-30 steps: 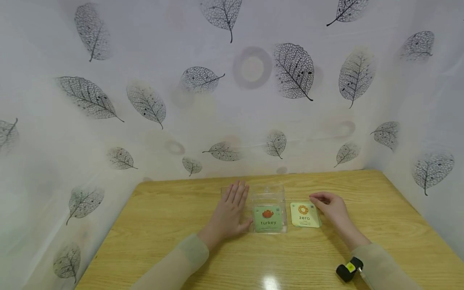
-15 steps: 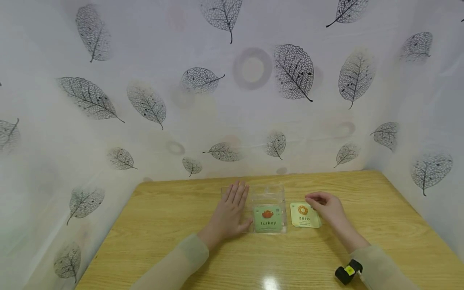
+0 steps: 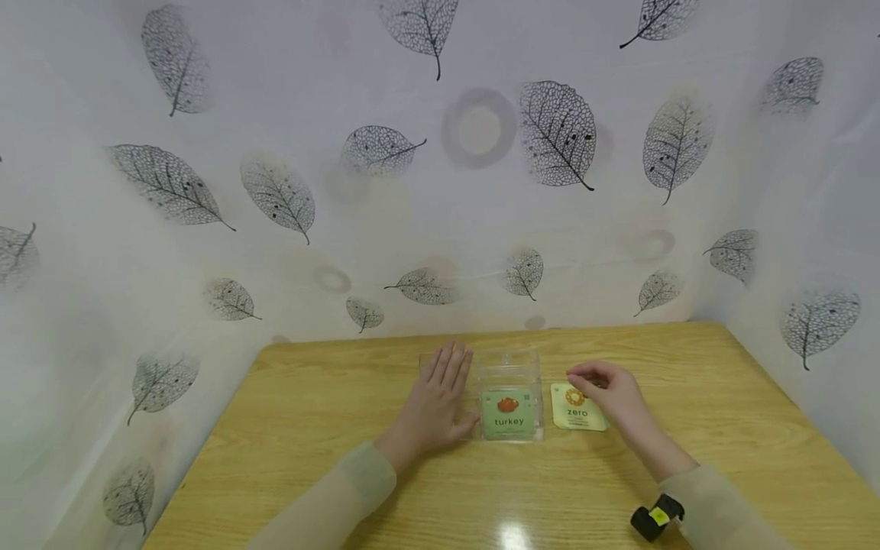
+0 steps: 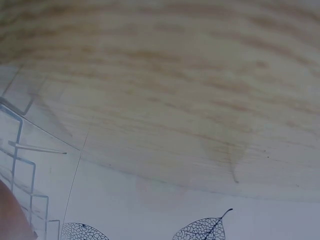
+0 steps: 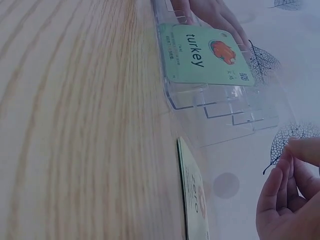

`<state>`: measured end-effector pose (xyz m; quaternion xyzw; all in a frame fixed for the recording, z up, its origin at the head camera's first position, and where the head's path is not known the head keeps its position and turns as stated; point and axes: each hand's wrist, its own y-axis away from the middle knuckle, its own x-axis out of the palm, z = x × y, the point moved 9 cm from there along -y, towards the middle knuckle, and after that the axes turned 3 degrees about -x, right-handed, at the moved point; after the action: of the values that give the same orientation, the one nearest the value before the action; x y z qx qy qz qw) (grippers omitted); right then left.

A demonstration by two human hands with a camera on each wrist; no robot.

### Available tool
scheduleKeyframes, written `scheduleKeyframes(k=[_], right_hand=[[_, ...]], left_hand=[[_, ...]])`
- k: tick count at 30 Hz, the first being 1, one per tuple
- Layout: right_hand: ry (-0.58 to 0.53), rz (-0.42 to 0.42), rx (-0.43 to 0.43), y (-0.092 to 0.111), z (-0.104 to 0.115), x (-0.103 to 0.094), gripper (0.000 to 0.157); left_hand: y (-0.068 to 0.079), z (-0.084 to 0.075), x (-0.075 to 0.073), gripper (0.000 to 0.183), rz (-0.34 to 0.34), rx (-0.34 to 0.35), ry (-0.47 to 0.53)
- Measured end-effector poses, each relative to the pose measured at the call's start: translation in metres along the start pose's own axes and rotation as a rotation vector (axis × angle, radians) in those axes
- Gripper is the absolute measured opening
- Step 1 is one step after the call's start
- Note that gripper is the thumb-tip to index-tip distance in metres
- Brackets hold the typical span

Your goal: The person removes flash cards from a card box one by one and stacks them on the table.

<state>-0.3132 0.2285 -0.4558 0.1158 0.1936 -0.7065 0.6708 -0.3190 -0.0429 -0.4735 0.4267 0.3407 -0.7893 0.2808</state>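
My left hand (image 3: 433, 401) lies with straight fingers over the left part of a clear plastic card holder (image 3: 509, 365). A green card (image 3: 509, 425) with a turkey picture and the word "turkey" stands in the holder, to the right of that hand. Just right of the holder lies a small stack of cards (image 3: 574, 422), its top one reading "zero" under a ring picture. My right hand (image 3: 617, 393) hovers over that stack's upper right corner. In the right wrist view its thumb (image 5: 305, 150) meets the curled fingers (image 5: 272, 187), and nothing shows between them.
A wooden table (image 3: 309, 451) carries everything. Behind and beside it hangs a white curtain (image 3: 474, 214) printed with dark leaves. A black device (image 3: 656, 518) with a yellow label is worn at my right sleeve.
My right hand has moved a little left, from beside the stack to above its corner, covering part of the ring picture. The left hand and the turkey card stay in place.
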Motion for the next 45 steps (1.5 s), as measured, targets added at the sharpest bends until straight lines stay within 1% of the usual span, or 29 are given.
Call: scheduleKeyframes(k=[9,18,24,30,34,45], right_hand=[[-0.031,0.033,-0.017,0.003,0.004,0.007,0.024],[-0.052,0.063,-0.042,0.005,0.005,0.016,0.025],[-0.044,0.068,-0.050,0.007,0.007,0.021,0.022],[-0.049,0.078,-0.048,0.008,0.010,0.026,0.022],[-0.050,0.082,-0.054,0.008,0.012,0.030,0.019],[-0.040,0.086,-0.070,0.007,0.010,0.039,0.019]], left_hand=[[0.000,0.000,0.000,0.102,0.021,0.002,0.014],[0.000,0.000,0.001,0.103,0.000,0.005,0.014],[0.000,-0.001,0.003,0.104,-0.010,0.004,0.021],[0.000,0.000,0.003,0.102,0.009,0.000,0.022],[0.000,0.000,0.002,0.102,0.007,-0.004,0.027],[0.000,0.000,0.002,0.101,0.000,-0.011,0.009]])
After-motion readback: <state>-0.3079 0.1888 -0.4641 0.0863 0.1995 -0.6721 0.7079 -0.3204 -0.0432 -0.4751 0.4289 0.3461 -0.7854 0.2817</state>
